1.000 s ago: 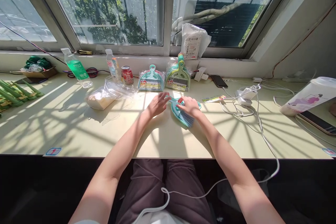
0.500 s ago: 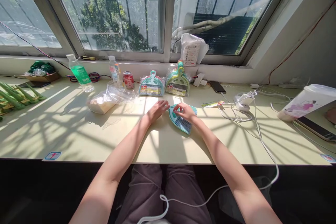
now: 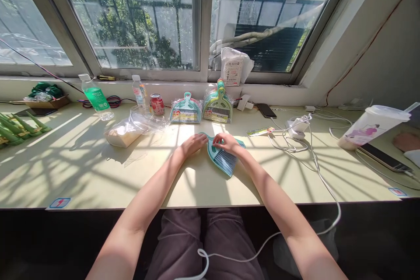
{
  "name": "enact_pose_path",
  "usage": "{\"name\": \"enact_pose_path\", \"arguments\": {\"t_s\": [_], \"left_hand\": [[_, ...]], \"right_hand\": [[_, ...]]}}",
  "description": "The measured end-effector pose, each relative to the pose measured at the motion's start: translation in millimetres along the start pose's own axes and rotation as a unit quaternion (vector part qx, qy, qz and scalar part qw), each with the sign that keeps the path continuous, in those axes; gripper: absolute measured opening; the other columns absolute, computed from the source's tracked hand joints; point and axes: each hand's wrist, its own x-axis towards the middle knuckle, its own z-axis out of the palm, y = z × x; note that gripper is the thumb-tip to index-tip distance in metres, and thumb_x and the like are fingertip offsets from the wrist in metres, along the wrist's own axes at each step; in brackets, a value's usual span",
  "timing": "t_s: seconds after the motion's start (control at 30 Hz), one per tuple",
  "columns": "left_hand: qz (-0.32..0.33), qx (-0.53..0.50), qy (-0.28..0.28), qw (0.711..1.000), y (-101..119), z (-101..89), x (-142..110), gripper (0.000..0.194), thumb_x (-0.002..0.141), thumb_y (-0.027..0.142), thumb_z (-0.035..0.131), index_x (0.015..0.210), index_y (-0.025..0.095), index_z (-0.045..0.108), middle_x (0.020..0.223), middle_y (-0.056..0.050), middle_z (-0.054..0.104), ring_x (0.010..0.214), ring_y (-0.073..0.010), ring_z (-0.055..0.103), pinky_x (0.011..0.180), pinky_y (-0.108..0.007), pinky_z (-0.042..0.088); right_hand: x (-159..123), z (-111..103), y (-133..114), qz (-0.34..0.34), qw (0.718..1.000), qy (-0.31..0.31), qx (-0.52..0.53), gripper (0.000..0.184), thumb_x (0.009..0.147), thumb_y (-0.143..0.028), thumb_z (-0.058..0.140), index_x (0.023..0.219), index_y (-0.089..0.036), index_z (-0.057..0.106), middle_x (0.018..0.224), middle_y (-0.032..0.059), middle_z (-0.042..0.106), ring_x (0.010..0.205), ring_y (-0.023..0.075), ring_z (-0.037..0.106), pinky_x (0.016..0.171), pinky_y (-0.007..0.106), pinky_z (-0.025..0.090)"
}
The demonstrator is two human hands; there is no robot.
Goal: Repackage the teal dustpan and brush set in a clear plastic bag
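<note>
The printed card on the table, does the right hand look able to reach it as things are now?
Probably yes. The printed card lies to the right of the right hand, with only a corner of the dustpan set and tabletop between. The right hand would likely have to leave the dustpan set first.

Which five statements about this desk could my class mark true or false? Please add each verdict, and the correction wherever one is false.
1. The left hand and right hand are both at the teal dustpan set. True.
2. A red can stands to the right of the green-labelled bottle. True.
3. The red can lies on its side. False: it is upright.
4. A lidded cup stands toward the right end of the desk. True.
5. The right hand is on the lidded cup. False: it is at the teal dustpan set, well apart from the cup.
</note>
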Motion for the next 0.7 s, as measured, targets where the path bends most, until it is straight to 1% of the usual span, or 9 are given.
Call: {"name": "enact_pose_path", "arguments": {"t_s": [0.1, 0.2, 0.27, 0.3, 0.4, 0.47, 0.53, 0.6, 0.7], "left_hand": [[-0.034, -0.04, 0.018, 0.998, 1, 0.3, 2, 0.027, 0.094, 0.002, 0.057, 0.103, 0.019, 0.076, 0.108, -0.015, 0.076, 0.108, -0.0306, 0.073, 0.1, -0.043, 0.06], [-0.153, -0.146, 0.127, 0.969, 2, -1.3, 6, 0.032, 0.095, 0.009, 0.062, 0.121, 0.019, 0.076, 0.136, -0.019, 0.075, 0.135, -0.0368, 0.068, 0.12, -0.055, 0.052], [-0.261, -0.272, 0.217, 0.9, 5, -4.2, 11, 0.045, 0.097, 0.023, 0.068, 0.142, 0.02, 0.07, 0.156, -0.02, 0.066, 0.152, -0.0403, 0.057, 0.128, -0.061, 0.044], [-0.303, -0.361, 0.226, 0.852, 7, -5.9, 14, 0.05, 0.099, 0.034, 0.069, 0.147, 0.02, 0.067, 0.159, -0.021, 0.065, 0.154, -0.0418, 0.056, 0.128, -0.062, 0.044], [-0.314, -0.635, 0.089, 0.701, 19, -10.1, 20, 0.062, 0.098, 0.064, 0.068, 0.143, 0.021, 0.071, 0.142, -0.02, 0.076, 0.14, -0.0466, 0.067, 0.115, -0.061, 0.055], [-0.281, -0.712, 0.015, 0.644, 28, -11.3, 22, 0.063, 0.087, 0.065, 0.081, 0.135, 0.023, 0.076, 0.128, -0.017, 0.082, 0.132, -0.0482, 0.072, 0.108, -0.058, 0.059], [-0.283, -0.717, 0.028, 0.637, 33, -12.3, 21, 0.061, 0.075, 0.052, 0.093, 0.128, 0.026, 0.078, 0.119, -0.013, 0.085, 0.128, -0.0471, 0.073, 0.104, -0.054, 0.06], [-0.308, -0.705, 0.064, 0.636, 31, -14.5, 17, 0.058, 0.071, 0.045, 0.094, 0.124, 0.026, 0.078, 0.115, -0.011, 0.084, 0.126, -0.0445, 0.074, 0.103, -0.052, 0.06], [-0.356, -0.692, 0.098, 0.62, 17, -19.0, 11, 0.05, 0.072, 0.042, 0.092, 0.117, 0.026, 0.077, 0.111, -0.011, 0.084, 0.119, -0.0396, 0.075, 0.1, -0.049, 0.061]], "right_hand": [[-3, -1, -6, 0.016, 0.999, 0.0, -0.045, 0.003, 0.096, -0.028, 0.082, 0.096, -0.026, 0.081, 0.099, 0.004, 0.084, 0.097, 0.024, 0.074, 0.093, 0.035, 0.051], [-4, 0, -9, 0.023, 0.998, 0.033, -0.05, 0.007, 0.097, -0.031, 0.084, 0.1, -0.027, 0.079, 0.099, 0.0035, 0.085, 0.101, 0.0254, 0.075, 0.098, 0.038, 0.051], [-3, 2, -9, 0.039, 0.994, 0.096, -0.023, 0.008, 0.097, -0.032, 0.083, 0.102, -0.027, 0.078, 0.1, 0.0036, 0.085, 0.1, 0.0251, 0.075, 0.096, 0.037, 0.052], [-2, 4, -9, 0.051, 0.989, 0.138, -0.007, 0.007, 0.098, -0.032, 0.081, 0.102, -0.028, 0.077, 0.101, 0.0038, 0.085, 0.1, 0.025, 0.076, 0.094, 0.036, 0.054], [2, 7, -8, 0.076, 0.968, 0.232, 0.051, 0.007, 0.1, -0.03, 0.076, 0.106, -0.028, 0.074, 0.101, 0.0038, 0.085, 0.097, 0.0242, 0.076, 0.091, 0.036, 0.056], [5, 6, -5, 0.066, 0.964, 0.239, 0.092, 0.006, 0.1, -0.027, 0.073, 0.106, -0.028, 0.073, 0.099, 0.0027, 0.084, 0.093, 0.0228, 0.077, 0.09, 0.035, 0.058], [6, 0, 1, 0.059, 0.962, 0.249, 0.098, 0.009, 0.102, -0.023, 0.065, 0.106, -0.026, 0.073, 0.101, 0.0049, 0.084, 0.095, 0.0233, 0.077, 0.093, 0.037, 0.06], [4, -11, 12, 0.091, 0.95, 0.294, 0.048, 0.021, 0.104, -0.019, 0.057, 0.113, -0.023, 0.075, 0.115, 0.0127, 0.084, 0.111, 0.0274, 0.076, 0.103, 0.042, 0.058], [-7, -27, 32, 0.233, 0.914, 0.323, -0.076, 0.038, 0.104, -0.019, 0.055, 0.137, -0.016, 0.073, 0.152, 0.0247, 0.071, 0.149, 0.0376, 0.059, 0.123, 0.057, 0.046]]}}
